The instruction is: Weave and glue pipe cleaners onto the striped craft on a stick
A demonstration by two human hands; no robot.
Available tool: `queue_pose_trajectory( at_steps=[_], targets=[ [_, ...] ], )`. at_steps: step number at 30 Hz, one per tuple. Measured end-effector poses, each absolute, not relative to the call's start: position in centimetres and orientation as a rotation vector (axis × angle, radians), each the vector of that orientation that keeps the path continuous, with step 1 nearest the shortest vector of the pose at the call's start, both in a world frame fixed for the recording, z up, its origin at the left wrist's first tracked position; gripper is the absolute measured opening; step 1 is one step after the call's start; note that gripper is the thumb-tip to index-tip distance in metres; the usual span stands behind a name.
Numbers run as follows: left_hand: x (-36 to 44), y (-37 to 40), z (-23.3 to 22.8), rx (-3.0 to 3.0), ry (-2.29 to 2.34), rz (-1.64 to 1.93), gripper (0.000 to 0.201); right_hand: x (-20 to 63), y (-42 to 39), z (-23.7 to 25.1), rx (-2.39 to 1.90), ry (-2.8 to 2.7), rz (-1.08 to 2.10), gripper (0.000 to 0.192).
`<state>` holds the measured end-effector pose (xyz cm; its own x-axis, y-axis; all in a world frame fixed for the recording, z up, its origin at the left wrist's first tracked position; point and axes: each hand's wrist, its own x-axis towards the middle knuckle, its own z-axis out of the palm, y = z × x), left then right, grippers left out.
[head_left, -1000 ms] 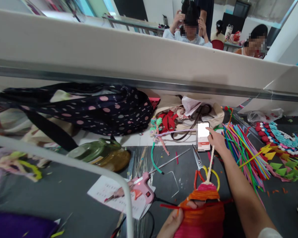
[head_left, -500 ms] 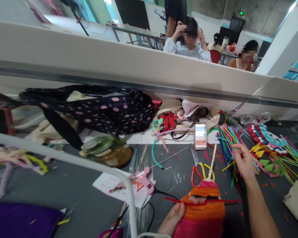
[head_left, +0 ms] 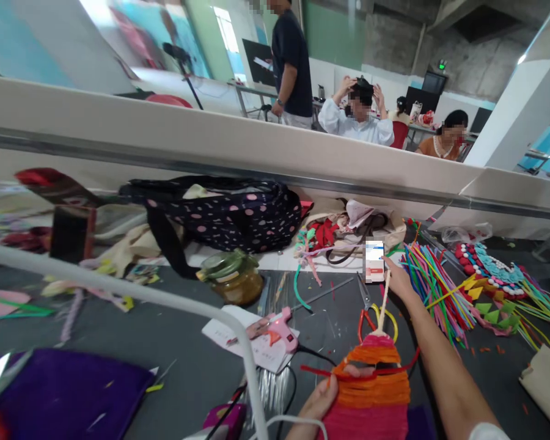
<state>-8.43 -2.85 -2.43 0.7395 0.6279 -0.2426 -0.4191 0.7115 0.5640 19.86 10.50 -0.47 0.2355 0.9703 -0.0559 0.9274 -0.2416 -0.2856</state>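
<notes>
My left hand (head_left: 323,394) is closed on the lower left side of a flat pink and orange craft piece (head_left: 366,421), which looks made of rows of pipe cleaners. Across it runs a red pipe cleaner (head_left: 314,370), beside a dark gap in the rows. A pale thin stem (head_left: 384,305) rises from its pointed top. Beyond the stem my right hand (head_left: 396,278) reaches to a phone (head_left: 374,269), a finger stretched to its right edge; the other fingers are partly hidden. Scissors with red and yellow handles (head_left: 364,318) lie behind the piece.
Many coloured pipe cleaners (head_left: 440,293) lie right of the phone, near a beaded collar-like piece (head_left: 499,263). A pink glue gun (head_left: 282,330) rests on paper, its cord trailing. A glass jar (head_left: 233,281) and dotted bag (head_left: 220,214) stand behind. A white bar (head_left: 165,281) crosses the left foreground.
My right hand has moved left from the pipe cleaner bundle to the phone. My left hand still holds the craft piece. The camera view has shifted, with more of the room showing.
</notes>
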Motion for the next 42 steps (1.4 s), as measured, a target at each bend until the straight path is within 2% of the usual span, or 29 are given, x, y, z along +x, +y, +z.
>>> queue_pose_trajectory(
  at_steps=[9, 14, 21, 25, 29, 33, 37, 42],
  targets=[
    [-8.5, -2.6, -3.5, 0.516, 0.462, 0.587, 0.051, 20.3, 11.3, -1.1, -2.335, -1.785, 0.28, 0.056],
    [-8.4, -2.9, -3.8, 0.482, 0.439, 0.599, 0.043, 20.4, 11.0, -1.3, -2.299, -1.754, 0.269, 0.056],
    [-8.5, -2.6, -2.6, 0.536, 0.462, 0.588, 0.04, 20.5, 10.4, -0.4, -2.232, -1.661, 0.271, 0.053],
    [-8.2, -2.9, -1.8, 0.526, 0.452, 0.608, 0.044, 21.3, 7.3, 0.9, -2.161, -1.585, 0.277, 0.048],
    [-7.9, -3.6, -1.2, 0.45, 0.456, 0.612, 0.049, 22.5, 1.3, 2.2, -1.78, -1.402, 0.575, 0.036],
    [-7.9, -4.6, 0.1, 0.359, 0.463, 0.599, 0.039, 23.5, -5.8, 2.2, -1.6, -1.108, 1.008, 0.034],
    [-7.2, -4.9, 1.9, 0.351, 0.405, 0.649, 0.028, 23.1, -11.1, 0.6, -1.433, -0.755, 1.06, 0.032],
    [-5.1, -3.7, 3.4, 0.321, 0.355, 0.723, 0.03, 19.0, -13.0, -0.2, -1.196, -0.647, 1.212, 0.044]
  ],
)
